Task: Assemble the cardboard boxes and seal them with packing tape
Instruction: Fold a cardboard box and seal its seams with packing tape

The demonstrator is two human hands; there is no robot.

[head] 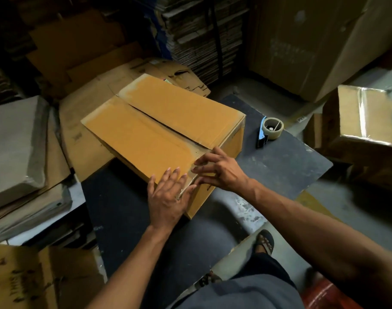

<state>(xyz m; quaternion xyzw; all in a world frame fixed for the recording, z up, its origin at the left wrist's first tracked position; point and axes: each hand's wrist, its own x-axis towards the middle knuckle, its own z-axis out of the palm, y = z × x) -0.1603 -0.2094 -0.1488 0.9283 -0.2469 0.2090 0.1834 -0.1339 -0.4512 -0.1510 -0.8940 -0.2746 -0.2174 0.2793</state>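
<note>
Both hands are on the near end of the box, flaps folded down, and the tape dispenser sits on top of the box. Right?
Not quite. The head view shows the tape dispenser on the dark board right of the box, not atop it. The rest holds.

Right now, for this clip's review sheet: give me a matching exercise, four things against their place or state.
Things:
1. tape dispenser
2. cardboard box
3. left hand
4. taped box

Places or states:
A. flat on the near flap
B. far right, shiny tape across it
C. on the dark board, right of the box
D. top flaps folded, seam gaping

Pairs: 1-C, 2-D, 3-A, 4-B
</note>
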